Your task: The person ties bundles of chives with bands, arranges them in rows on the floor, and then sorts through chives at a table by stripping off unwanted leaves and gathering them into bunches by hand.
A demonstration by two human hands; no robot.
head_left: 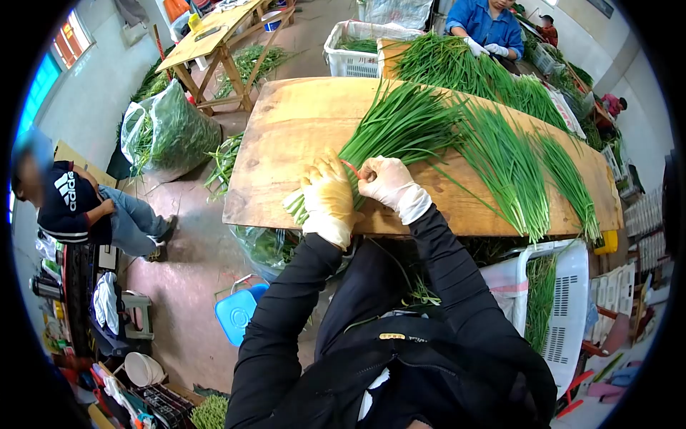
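A big bunch of garlic chives (404, 129) lies on the wooden table, its leaves fanned toward the far right. My left hand (327, 196), in a pale yellowish glove, presses round the stem end, and cut white stems (294, 206) poke out at its left. My right hand (389, 184), gloved too, is closed in a pinch on a red tie (349, 169) that runs against the bunch beside my left fingers. How far the tie goes round the stems is hidden. To the right rest a loose pile of chives (507, 168) and a thinner bunch (572, 182).
The wooden table (286, 114) ends just before my body. A white crate (564, 314) with chives stands at my right. A co-worker (489, 28) handles chives across the table; another person (86, 200) stands left. A blue-lidded bucket (239, 314) and a filled plastic bag (171, 136) sit on the floor.
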